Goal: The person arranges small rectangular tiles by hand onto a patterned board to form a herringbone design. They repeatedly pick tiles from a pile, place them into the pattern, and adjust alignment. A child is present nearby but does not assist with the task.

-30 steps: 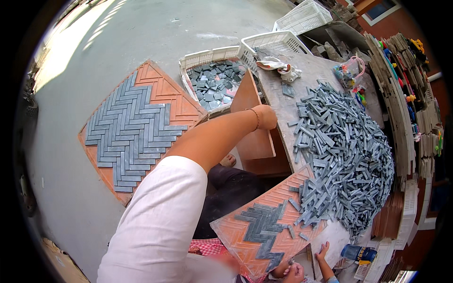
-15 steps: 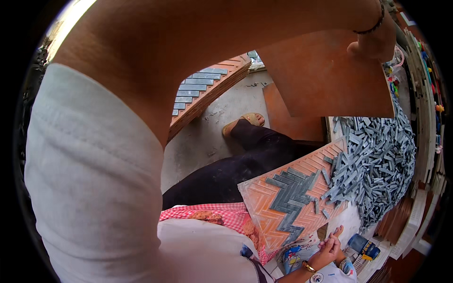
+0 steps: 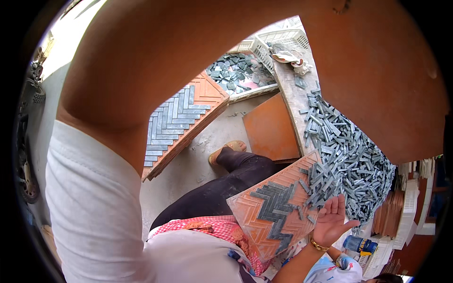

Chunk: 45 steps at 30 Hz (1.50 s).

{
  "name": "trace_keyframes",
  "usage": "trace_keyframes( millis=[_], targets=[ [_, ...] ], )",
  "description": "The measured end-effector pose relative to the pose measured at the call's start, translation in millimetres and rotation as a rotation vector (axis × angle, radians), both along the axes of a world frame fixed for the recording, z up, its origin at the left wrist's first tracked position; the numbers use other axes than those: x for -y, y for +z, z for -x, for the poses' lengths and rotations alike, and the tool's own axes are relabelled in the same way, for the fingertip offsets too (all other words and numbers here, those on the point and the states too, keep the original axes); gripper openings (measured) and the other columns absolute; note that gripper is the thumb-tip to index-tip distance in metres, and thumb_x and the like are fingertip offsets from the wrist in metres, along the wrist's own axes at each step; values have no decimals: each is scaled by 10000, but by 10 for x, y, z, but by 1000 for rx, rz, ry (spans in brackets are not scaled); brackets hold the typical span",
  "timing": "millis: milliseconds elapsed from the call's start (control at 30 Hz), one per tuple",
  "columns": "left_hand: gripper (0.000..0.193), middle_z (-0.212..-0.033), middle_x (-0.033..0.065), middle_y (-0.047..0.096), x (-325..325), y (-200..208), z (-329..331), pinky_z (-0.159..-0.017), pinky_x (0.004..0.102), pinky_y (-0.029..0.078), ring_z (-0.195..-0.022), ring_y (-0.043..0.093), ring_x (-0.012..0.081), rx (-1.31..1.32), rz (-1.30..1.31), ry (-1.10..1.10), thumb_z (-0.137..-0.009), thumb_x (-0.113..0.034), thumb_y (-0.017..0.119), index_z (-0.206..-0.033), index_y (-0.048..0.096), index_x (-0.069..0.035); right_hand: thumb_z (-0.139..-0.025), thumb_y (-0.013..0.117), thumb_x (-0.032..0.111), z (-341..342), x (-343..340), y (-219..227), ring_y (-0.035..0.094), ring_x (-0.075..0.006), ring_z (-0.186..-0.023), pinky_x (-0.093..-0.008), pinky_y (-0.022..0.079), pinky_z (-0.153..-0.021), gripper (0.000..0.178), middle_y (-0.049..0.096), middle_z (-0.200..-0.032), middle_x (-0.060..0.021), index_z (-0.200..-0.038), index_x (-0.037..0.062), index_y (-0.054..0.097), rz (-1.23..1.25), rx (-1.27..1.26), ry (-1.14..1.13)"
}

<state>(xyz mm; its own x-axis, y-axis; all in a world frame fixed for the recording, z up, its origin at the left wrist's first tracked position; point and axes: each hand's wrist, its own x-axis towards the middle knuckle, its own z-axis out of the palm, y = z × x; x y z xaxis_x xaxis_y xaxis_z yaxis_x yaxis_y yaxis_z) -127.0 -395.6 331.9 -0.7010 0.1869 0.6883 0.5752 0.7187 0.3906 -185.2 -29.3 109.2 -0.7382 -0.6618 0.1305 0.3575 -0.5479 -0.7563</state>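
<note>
My left arm reaches across the top of the view from the left. Its hand [image 3: 363, 14], by a dark wrist cord, is largely lost at the upper rim. It holds up a flat reddish-brown board [image 3: 373, 89] at the right; the fingers cannot be made out. My right hand [image 3: 331, 221], with a gold bracelet, is open, palm showing and fingers up, holding nothing. Beside it an orange grooved mould board [image 3: 250, 206] rests over my lap, partly filled with grey strip tiles [image 3: 274, 207] in zigzag rows. Loose grey strips [image 3: 349, 160] lie heaped behind the hand.
A stack of orange mould boards [image 3: 203, 137] with grey tiles stands at the left. Behind it is a pale crate [image 3: 255, 94] of grey pieces. Another brown board [image 3: 271, 129] lies by my foot. A blue jar [image 3: 359, 244] and another person [image 3: 337, 269] are at the lower right.
The brown board has been lifted toward the upper right with my left arm. My right hand has risen toward the heap, and its curled fingers have opened. The view has shifted.
</note>
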Motion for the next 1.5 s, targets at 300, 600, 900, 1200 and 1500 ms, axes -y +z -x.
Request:
trace_keyframes(
  millis=[300,600,900,1200,1500],
  targets=[
    [148,-670,-25,481,-1502,-900,704,-607,257,427,-743,523,129,-714,392,-379,-722,-205,571,-714,450,-119,-889,547,397,-18,-437,485,307,-349,-1315,-490,273,-1079,790,270,-1443,-212,-1420,-22,140,252,264,-267],
    [306,-1168,32,561,-2095,-1656,150,-917,340,417,-1098,504,176,-346,662,-466,-784,-150,571,-1088,601,-132,-791,616,70,-591,-1001,-410,490,-270,-1179,-408,395,-1009,636,485,-1298,-128,-1360,6,339,211,220,-690],
    [465,-1240,161,525,-1960,-2592,-381,-985,457,382,-1146,508,343,222,180,-194,-699,-29,670,-1154,588,-82,-780,603,28,-742,-1234,-945,482,-297,-1187,-466,386,-1015,597,502,-1288,-123,-1337,45,388,290,419,-833],
    [426,-1271,165,513,-1749,-2889,-639,-995,413,395,-1183,477,354,378,45,-124,-771,5,606,-1191,559,-45,-767,598,30,-742,-1144,-976,450,-316,-1217,-490,362,-1030,628,477,-1325,-122,-1354,61,375,291,402,-988],
    [402,-1166,157,572,-1644,-2901,-595,-906,417,449,-1095,547,358,389,-35,-66,-685,-15,689,-1077,606,-50,-768,587,38,-819,-1180,-987,422,-325,-1240,-489,344,-1044,665,437,-1355,-141,-1380,42,326,267,368,-1019]
  ],
)
